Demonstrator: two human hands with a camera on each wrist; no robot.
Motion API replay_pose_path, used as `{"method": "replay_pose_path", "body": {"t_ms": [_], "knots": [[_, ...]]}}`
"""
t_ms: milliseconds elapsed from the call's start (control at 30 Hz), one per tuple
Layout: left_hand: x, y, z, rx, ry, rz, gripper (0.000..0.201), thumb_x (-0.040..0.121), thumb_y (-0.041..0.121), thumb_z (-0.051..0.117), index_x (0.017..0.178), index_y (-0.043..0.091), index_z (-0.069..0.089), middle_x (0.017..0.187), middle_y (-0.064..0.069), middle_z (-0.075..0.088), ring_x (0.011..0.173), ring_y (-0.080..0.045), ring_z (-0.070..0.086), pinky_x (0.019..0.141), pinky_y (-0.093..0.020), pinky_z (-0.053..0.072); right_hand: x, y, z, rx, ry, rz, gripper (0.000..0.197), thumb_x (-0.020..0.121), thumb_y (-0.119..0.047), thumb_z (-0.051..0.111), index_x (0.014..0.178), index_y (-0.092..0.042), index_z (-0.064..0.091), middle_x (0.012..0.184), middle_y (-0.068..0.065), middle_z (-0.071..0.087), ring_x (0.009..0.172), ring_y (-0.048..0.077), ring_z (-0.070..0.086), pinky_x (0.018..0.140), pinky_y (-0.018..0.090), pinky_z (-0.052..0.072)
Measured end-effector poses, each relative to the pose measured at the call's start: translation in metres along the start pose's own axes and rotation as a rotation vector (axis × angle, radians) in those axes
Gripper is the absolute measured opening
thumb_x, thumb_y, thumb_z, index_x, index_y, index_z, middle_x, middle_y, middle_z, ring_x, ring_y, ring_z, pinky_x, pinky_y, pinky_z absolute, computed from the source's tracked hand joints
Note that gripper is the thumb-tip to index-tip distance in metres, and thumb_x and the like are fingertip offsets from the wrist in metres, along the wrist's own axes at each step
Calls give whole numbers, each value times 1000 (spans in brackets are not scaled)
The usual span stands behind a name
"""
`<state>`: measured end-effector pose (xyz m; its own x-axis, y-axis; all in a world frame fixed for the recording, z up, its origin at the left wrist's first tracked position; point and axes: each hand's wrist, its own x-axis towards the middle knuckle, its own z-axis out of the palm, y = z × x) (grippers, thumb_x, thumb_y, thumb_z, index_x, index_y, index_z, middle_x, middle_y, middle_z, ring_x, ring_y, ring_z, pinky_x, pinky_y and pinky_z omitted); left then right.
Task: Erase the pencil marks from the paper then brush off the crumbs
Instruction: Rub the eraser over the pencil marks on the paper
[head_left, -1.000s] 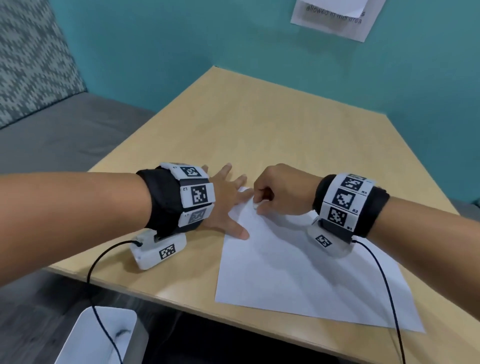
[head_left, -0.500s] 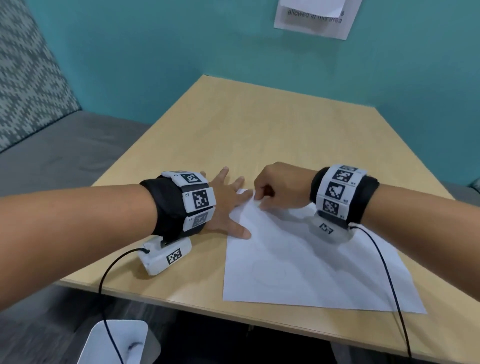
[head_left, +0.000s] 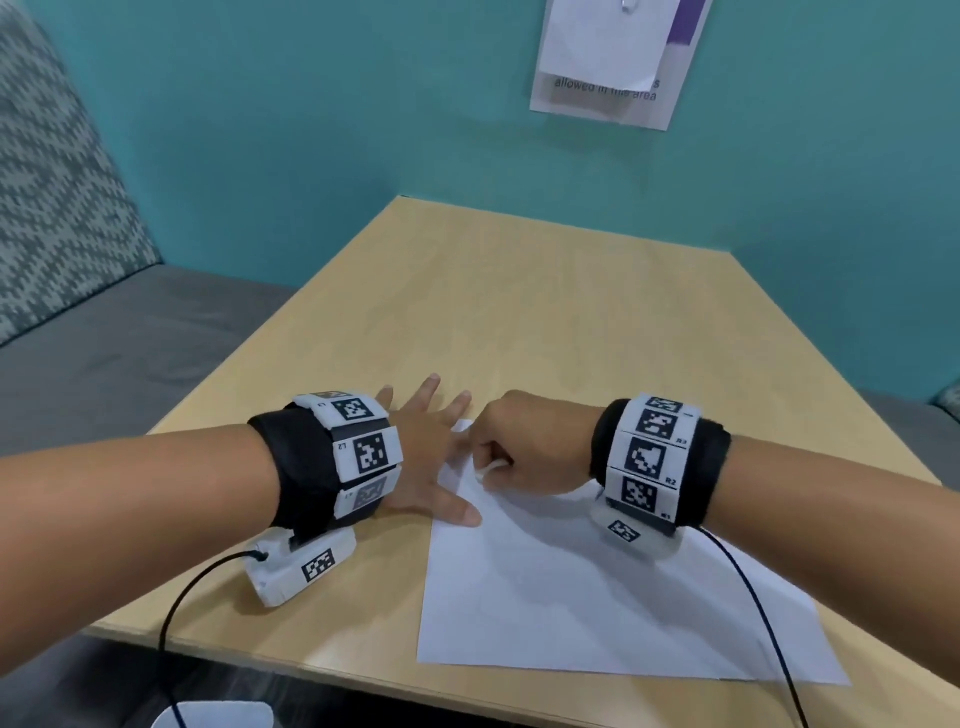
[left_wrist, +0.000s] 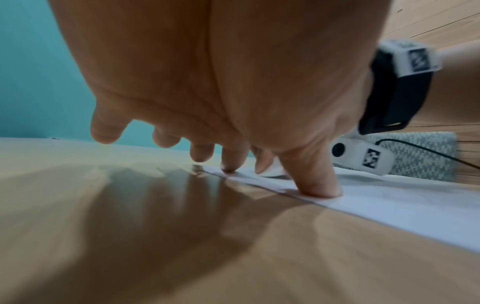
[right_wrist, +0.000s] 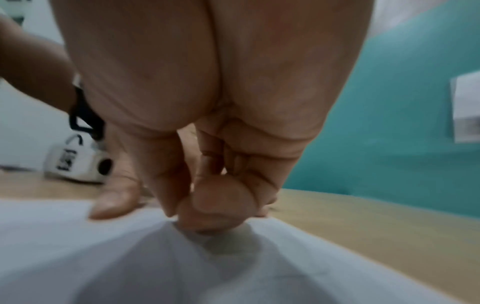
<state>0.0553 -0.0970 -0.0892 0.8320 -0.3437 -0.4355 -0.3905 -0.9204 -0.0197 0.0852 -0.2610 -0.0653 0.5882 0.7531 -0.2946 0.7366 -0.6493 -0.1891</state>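
A white sheet of paper (head_left: 597, 597) lies on the wooden table (head_left: 519, 312), and any pencil marks on it are too faint to make out. My left hand (head_left: 441, 462) lies flat with fingers spread, its thumb (left_wrist: 311, 183) and a fingertip pressing the paper's (left_wrist: 389, 205) left edge near the far corner. My right hand (head_left: 493, 467) is curled into a fist at that far corner and pinches a small white eraser (head_left: 492, 466) against the sheet. In the right wrist view the curled right fingers (right_wrist: 215, 201) touch the paper (right_wrist: 182, 257) and hide the eraser.
A teal wall (head_left: 311, 156) with a pinned notice (head_left: 613, 57) stands behind the table. A grey bench seat (head_left: 104, 353) with a patterned cushion is on the left. A white object (head_left: 213, 717) sits below the table's near edge. Black cables trail from both wrist cameras.
The head view has tilted up toward the wall. My left hand stays pressed on the paper's edge; my right fist has shifted slightly at the far corner, and the white eraser now shows.
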Motion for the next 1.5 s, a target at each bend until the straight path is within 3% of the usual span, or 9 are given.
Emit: {"method": "replay_pose_path", "body": {"t_ms": [167,333,467,867,1067,1200,1300,1433,1500], "knots": [[2,0,0,21,-27,-19,103,81,81,45,157,38,-8,164,3,-23,147,-30,-29,116,-66,-1,2,34,-14,-16,85,157,9,84,-15,60,77,-13,65,69,-6,59,66,15,54,64,29,46],[2,-1,1,13,-24,-6,102,80,81,46,156,40,-9,164,4,-23,147,-31,-29,116,-67,-1,-4,10,4,6,50,-3,21,83,-12,57,66,-24,53,57,-14,48,52,5,44,57,21,35],[1,-1,1,10,-29,-17,105,80,81,48,157,38,-9,164,4,-24,147,-29,-30,116,-66,-3,-3,34,-7,-3,102,112,7,84,-16,60,79,-16,65,73,-9,59,62,5,50,64,24,41],[11,3,-10,102,-17,35,103,84,81,41,159,30,-7,161,3,-30,146,-29,-31,115,-67,-5,-5,40,-5,-7,71,159,14,83,-18,59,70,-22,58,68,-5,61,62,16,54,61,29,48],[23,0,-5,83,-35,87,98,83,82,39,154,42,-14,162,1,-27,147,-32,-29,114,-69,-3,-12,25,-3,-8,52,117,14,85,-15,54,75,-12,64,67,2,61,63,22,55,65,36,52],[20,0,-4,69,-8,84,87,82,82,42,154,49,6,161,0,-31,144,-33,-35,112,-70,-8,-12,8,3,54,15,-29,14,86,-15,59,91,-9,71,71,-5,62,60,11,53,66,30,50],[21,0,-2,81,-23,54,98,78,86,40,152,48,-12,160,2,-32,143,-31,-38,111,-71,-10,-8,29,-4,29,96,76,12,85,-15,59,88,-11,71,73,-5,63,61,11,53,65,29,46],[18,4,-3,84,-16,37,82,80,83,42,152,46,26,160,1,-33,143,-32,-37,112,-71,-7,-8,4,4,94,38,-36,10,84,-17,64,89,-12,70,74,-3,64,59,7,52,61,24,45],[16,6,-3,93,-18,29,82,81,83,41,153,45,26,161,-1,-32,143,-34,-37,112,-71,-5,-4,5,3,72,42,-46,11,84,-17,64,91,-12,71,77,-3,66,61,8,53,62,24,46]]}}
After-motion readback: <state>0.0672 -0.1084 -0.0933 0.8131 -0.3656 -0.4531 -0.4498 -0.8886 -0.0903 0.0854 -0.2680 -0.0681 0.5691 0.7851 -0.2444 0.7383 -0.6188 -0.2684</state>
